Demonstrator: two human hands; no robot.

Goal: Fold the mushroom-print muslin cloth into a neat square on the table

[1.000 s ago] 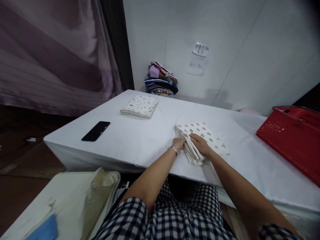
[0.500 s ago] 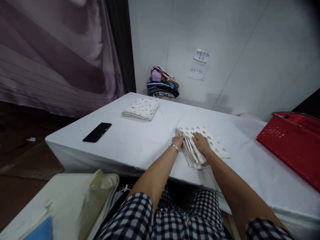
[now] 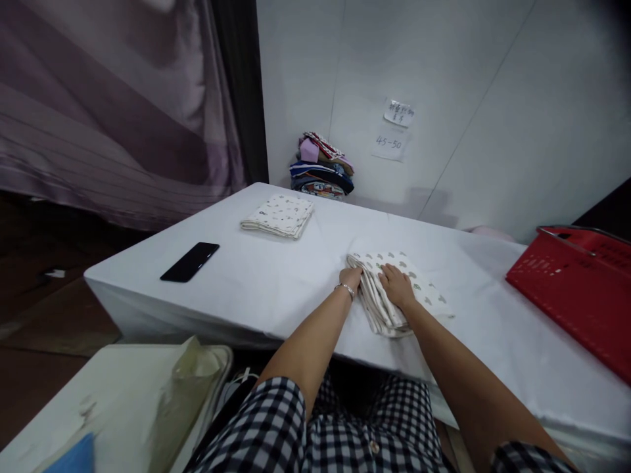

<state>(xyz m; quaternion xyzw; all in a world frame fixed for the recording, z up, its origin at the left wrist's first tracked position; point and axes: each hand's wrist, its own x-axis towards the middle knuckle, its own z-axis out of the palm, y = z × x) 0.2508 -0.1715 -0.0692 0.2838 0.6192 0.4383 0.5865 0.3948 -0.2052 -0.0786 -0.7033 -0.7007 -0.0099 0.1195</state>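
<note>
A folded white cloth with a green print point(image 3: 419, 282) lies on the white table point(image 3: 276, 289) in front of me. My left hand point(image 3: 351, 276), with a bracelet on the wrist, presses against the cloth's left folded edge, fingers curled onto it. Flat on top of the cloth rests my right hand point(image 3: 396, 284), fingers stretched out. Further back on the left lies a second folded patterned cloth point(image 3: 277, 216).
A black phone point(image 3: 190, 261) lies near the table's left edge. A pile of coloured clothes point(image 3: 320, 165) sits at the wall, under paper notes point(image 3: 394, 128). A red basket point(image 3: 576, 282) stands at the right. A low tray with a bag point(image 3: 148, 401) is at lower left.
Both hands have slid a little further along the folded cloth, away from me. The cloth stays in place.
</note>
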